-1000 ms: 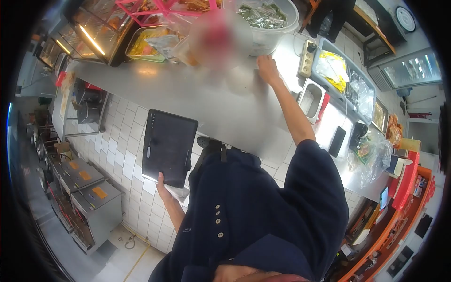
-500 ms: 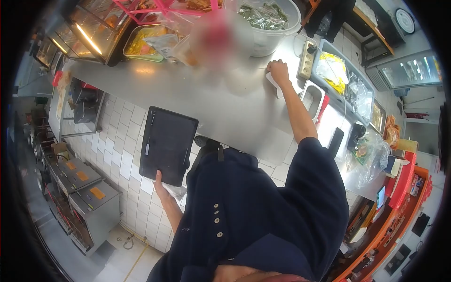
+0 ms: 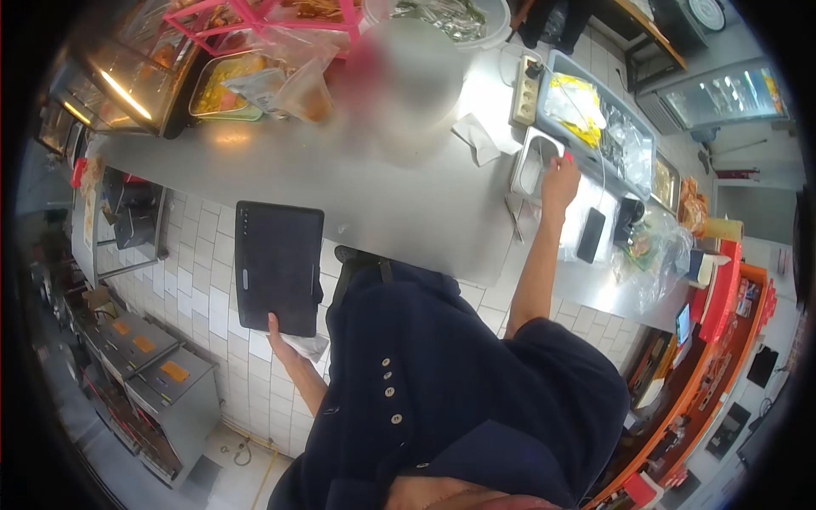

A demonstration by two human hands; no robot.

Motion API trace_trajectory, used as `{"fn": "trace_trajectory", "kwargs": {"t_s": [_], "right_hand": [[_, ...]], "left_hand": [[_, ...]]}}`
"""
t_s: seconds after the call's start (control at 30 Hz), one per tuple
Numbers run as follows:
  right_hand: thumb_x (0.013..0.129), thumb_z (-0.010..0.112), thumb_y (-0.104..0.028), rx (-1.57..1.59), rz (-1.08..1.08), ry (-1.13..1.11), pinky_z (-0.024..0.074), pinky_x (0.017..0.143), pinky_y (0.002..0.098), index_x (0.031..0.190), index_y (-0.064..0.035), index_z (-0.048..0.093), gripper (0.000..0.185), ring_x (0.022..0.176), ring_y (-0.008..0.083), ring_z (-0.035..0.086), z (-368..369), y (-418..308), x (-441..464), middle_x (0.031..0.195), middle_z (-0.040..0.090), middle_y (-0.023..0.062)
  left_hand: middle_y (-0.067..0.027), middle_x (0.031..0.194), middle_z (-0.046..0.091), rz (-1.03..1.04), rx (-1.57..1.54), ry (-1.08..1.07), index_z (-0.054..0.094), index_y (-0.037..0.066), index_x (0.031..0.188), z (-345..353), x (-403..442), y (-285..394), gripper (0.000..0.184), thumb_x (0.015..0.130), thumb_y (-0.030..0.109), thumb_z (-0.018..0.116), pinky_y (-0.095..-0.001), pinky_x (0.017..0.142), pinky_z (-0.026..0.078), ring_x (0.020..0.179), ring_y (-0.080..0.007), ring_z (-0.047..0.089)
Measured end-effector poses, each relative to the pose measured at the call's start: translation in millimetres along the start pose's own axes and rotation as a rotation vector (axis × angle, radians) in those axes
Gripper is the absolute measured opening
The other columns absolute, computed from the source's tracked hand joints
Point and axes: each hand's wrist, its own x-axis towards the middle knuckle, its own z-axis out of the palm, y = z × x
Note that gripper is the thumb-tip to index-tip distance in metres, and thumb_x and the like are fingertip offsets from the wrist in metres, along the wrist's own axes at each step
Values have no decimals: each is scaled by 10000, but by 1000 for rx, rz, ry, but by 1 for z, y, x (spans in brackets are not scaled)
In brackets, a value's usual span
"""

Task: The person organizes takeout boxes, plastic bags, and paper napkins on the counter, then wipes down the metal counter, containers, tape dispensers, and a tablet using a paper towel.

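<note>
My left hand (image 3: 285, 344) grips the lower edge of a black tablet-like panel (image 3: 279, 268), thumb on its face. The panel hangs off the counter's near edge, with small light marks along its left side. White crumpled material (image 3: 313, 348) shows under it. My right hand (image 3: 559, 183) is at the right rim of a small metal pan (image 3: 529, 168), fingers bent; a red thing (image 3: 568, 158) shows at the fingertips. Whether the fingers hold it or the rim, I cannot tell. A folded white paper (image 3: 478, 140) lies left of the pan.
The steel counter (image 3: 391, 204) carries a power strip (image 3: 526, 89), a grey-blue bin (image 3: 642, 140) of packets, a black phone-like slab (image 3: 592, 235) and a plastic bag (image 3: 659, 263). A food tray (image 3: 208, 106) sits near the lit display case (image 3: 123, 93). Thin metal utensils (image 3: 515, 219) lie below the pan.
My right hand has left the white paper, which now lies on the counter, and moved right and nearer to the pan's rim. My left hand keeps hold of the panel. The view has shifted slightly.
</note>
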Motion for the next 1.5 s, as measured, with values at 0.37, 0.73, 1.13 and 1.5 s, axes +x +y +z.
{"fn": "trace_trajectory", "kwargs": {"t_s": [0.37,0.73,1.13,1.5], "right_hand": [[816,493,99,360,-424,-482,242,1206,501,1390,-25,520,588,1465,344,303,140,-60,-39,1515,439,176],[813,396,132,304,-208,-430,190,1199,565,1441,-2,456,645,1482,414,239,226,-81,34,1571,354,197],[726,535,106,275,-90,-210,313,1140,561,1349,41,513,627,1430,457,315,305,-71,188,1473,463,220],[729,574,151,265,-163,-396,249,1192,552,1403,10,463,698,1458,424,276,244,-111,106,1537,393,168]], "left_hand": [[-250,1247,587,23,-28,-36,409,-89,1383,8,-4,10,658,919,289,684,-478,825,605,1021,-390,663],[-260,1268,581,-13,14,129,438,-126,1362,10,-61,0,708,930,398,636,-484,896,556,1058,-399,641],[-233,1261,586,-29,180,293,464,-104,1355,15,-75,9,685,931,409,627,-459,883,547,1074,-367,628],[-140,1312,570,-82,192,97,460,6,1408,103,-54,16,661,951,473,563,-430,967,474,1140,-303,586]]}}
